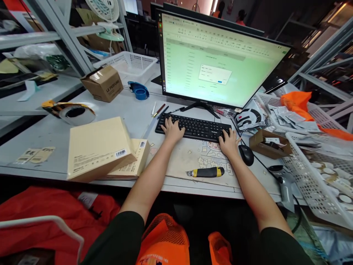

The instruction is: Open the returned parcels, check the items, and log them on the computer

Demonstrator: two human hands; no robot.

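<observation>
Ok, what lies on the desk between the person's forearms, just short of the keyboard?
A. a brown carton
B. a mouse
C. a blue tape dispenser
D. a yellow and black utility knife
D: the utility knife lies flat on the desk mat, in front of the keyboard, untouched by either hand.

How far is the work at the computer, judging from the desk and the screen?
Done: two flat cream boxes lie stacked at the desk's left edge, and the utility knife lies unused. In hand: the left hand and right hand rest on the keyboard, while the monitor shows a spreadsheet with a small dialog open. Left: the dialog is not closed; its text is unreadable.
</observation>
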